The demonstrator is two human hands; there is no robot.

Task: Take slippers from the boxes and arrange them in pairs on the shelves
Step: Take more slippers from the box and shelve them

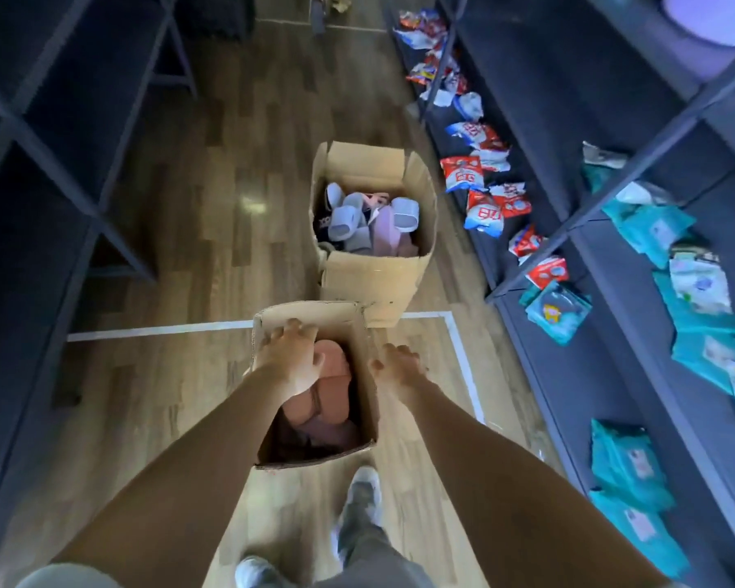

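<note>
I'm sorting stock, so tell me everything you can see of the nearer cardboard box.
The nearer box is tall brown cardboard, open-topped, standing on the wooden floor before the person's shoes. Pink slippers lie inside. The left hand grips its far left rim, the right hand its right rim.

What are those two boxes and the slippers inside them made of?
Both the near box and far box look like plain brown cardboard: matte, with creased flaps. The pink slippers and grey-blue slippers look like soft moulded foam or rubber, smooth and rounded; I can't tell which.
</note>
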